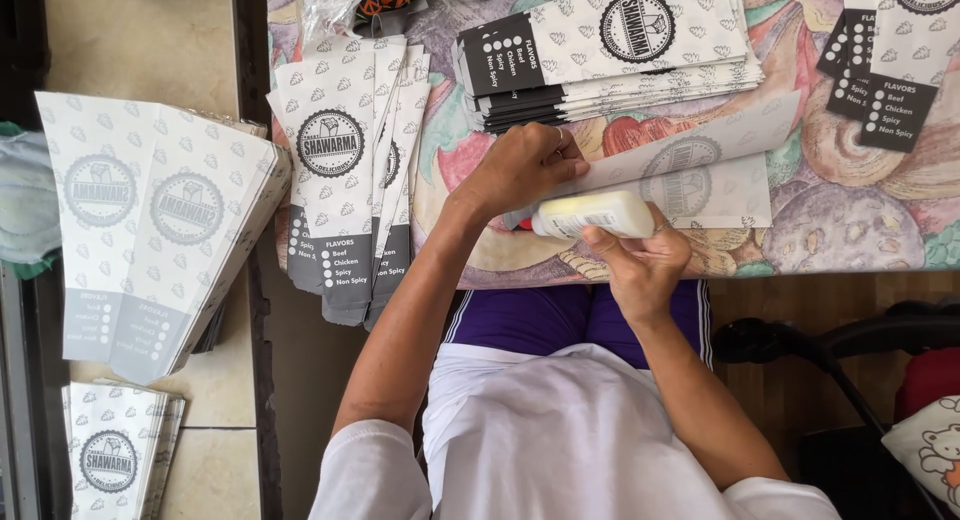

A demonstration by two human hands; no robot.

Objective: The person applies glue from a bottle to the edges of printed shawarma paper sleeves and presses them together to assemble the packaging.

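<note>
My right hand [640, 265] grips a white squeeze bottle [592, 216] laid on its side, its tip pointing left toward the near edge of a flat printed paper wrapper [715, 175]. My left hand [525, 165] presses down on the folded left flap of that wrapper, with a ring on one finger. The wrapper lies print-side down on a table covered by a colourful patterned cloth [860, 230].
A stack of folded white-and-black paper sleeves [610, 50] lies behind my hands. More sleeves fan out at the table's left edge [350, 170] and at the far right [885, 70]. Flat unfolded sheets [150, 220] sit on the floor at left. A dark chair frame [800, 345] stands at right.
</note>
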